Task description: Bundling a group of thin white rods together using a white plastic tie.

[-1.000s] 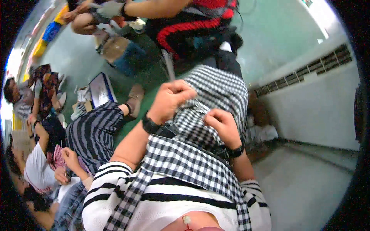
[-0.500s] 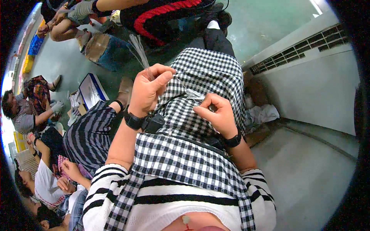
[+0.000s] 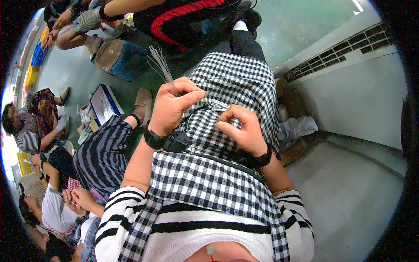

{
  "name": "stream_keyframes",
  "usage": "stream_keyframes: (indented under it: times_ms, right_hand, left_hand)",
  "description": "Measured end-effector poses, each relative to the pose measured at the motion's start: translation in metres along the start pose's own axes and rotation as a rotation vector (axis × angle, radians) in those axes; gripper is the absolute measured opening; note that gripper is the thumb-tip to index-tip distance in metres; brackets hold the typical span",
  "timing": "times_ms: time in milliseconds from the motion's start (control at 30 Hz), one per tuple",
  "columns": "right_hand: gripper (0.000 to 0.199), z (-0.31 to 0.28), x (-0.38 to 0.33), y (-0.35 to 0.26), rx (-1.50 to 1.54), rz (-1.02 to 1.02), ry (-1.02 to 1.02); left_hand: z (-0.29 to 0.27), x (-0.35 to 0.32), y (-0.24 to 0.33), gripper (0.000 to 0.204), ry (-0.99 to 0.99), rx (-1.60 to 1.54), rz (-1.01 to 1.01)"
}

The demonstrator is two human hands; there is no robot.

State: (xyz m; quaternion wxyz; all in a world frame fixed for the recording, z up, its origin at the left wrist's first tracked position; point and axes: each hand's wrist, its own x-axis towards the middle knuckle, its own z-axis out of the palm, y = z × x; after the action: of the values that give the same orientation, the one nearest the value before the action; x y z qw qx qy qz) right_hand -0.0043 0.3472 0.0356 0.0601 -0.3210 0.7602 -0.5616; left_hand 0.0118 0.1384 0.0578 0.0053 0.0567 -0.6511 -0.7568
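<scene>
My left hand (image 3: 174,105) is closed round a bundle of thin, pale, wire-like strands (image 3: 161,64), whose loose ends fan out beyond the knuckles. Its thumb presses against the forefinger. To the right, my right hand (image 3: 243,129) has thumb and forefinger curled toward each other; whatever is between them is too small to make out. A second cluster of pale strands (image 3: 217,105) lies on my black-and-white checked apron (image 3: 235,72), between the two hands and just beyond the right fingertips.
On the right stands a grey panel with a grille (image 3: 345,52), with a crumpled white bag (image 3: 301,127) at its foot. Several people sit along the left. Among them is an open white-and-blue box (image 3: 104,105). A brown cardboard piece (image 3: 109,54) lies farther off.
My left hand has shifted slightly nearer and to the right, tilting the strand bundle. My right hand has moved a little left. At the left, co-workers' hands have shifted.
</scene>
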Motion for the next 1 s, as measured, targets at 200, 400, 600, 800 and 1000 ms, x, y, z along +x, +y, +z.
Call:
stream_keyframes:
  times_ms: [200, 400, 600, 800, 1000]
  right_hand:
    - [0.014, -0.003, -0.003, 0.016, 0.838, 0.481, -0.211]
    - [0.018, -0.001, -0.004, 0.014, 1.021, 0.548, -0.284]
    - [0.018, -0.008, -0.010, 0.019, 0.842, 0.539, -0.294]
    - [0.016, -0.002, -0.014, 0.020, 0.787, 0.566, -0.205]
    - [0.021, 0.006, -0.003, -0.007, 0.269, 0.379, -0.003]
  left_hand:
    - [-0.002, 0.005, -0.001, 0.005, -0.046, -0.091, -0.040]
    - [-0.009, -0.002, 0.009, 0.004, -0.118, 0.158, 0.186]
    - [0.001, 0.010, 0.004, 0.007, -0.262, 0.186, 0.305]
    - [0.006, -0.002, 0.005, 0.008, -0.190, 0.010, 0.188]
    - [0.000, 0.001, 0.000, 0.008, -0.146, 0.065, 0.241]
